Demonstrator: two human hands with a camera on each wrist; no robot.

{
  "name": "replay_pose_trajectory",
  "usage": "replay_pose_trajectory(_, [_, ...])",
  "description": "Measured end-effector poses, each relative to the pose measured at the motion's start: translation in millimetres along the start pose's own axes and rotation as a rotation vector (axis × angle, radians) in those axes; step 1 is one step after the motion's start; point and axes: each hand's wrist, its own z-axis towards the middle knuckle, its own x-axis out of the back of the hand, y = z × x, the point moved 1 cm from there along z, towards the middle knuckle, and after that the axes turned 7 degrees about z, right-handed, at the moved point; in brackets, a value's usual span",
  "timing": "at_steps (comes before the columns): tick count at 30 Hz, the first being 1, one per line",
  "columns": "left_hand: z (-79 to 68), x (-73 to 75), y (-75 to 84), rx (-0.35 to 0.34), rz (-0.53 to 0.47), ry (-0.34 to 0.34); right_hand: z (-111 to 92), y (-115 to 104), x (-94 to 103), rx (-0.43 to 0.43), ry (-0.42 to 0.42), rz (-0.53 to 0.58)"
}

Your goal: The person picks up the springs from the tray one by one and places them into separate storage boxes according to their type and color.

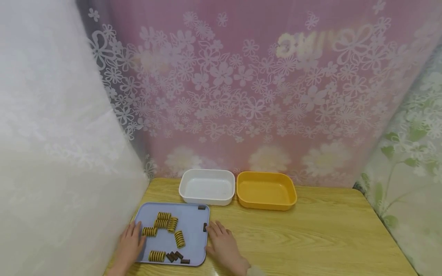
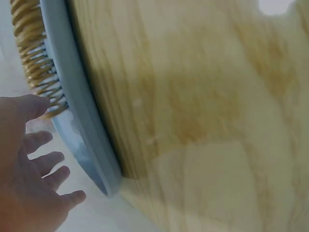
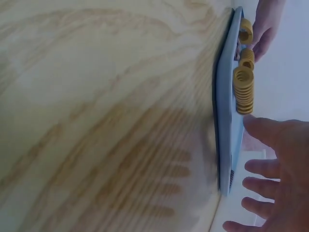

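Note:
A pale blue tray [image 1: 193, 230] lies on the table's left side. Several yellow coil springs [image 1: 179, 239] are spread over its left and middle, and several small dark springs [image 1: 185, 261] lie near its front edge. Two more dark ones are by the right rim, one of them a short dark spring [image 1: 205, 227]. My left hand [image 1: 129, 245] is at the tray's left rim, fingers extended and thumb over the edge. At the opposite rim is my right hand [image 1: 223, 243], its fingers spread and holding nothing. The right wrist view shows yellow springs [image 3: 244, 92] beyond the thumb.
Behind the tray stands a white bin [image 1: 207, 201], with a yellow-orange bin [image 1: 266, 206] close to its right. The wood-grain table [image 1: 328, 234] extends to the right. A pink flowered curtain [image 1: 224, 107] hangs at the back, and a pale sheet [image 1: 69, 153] borders the left.

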Motion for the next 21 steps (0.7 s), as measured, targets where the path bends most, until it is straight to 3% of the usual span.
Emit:
replay_pose_trajectory(7, [-8.9,-2.9,-6.9,0.045,0.0,-0.069,0.8,-7.9,-6.6,-0.085,-0.167,0.017])
replay_pose_trajectory(21, [-4.1,-2.6,-4.7,0.072,-0.013,-0.153,3.0,-13.9,-5.2,-0.113,-0.208,-0.077])
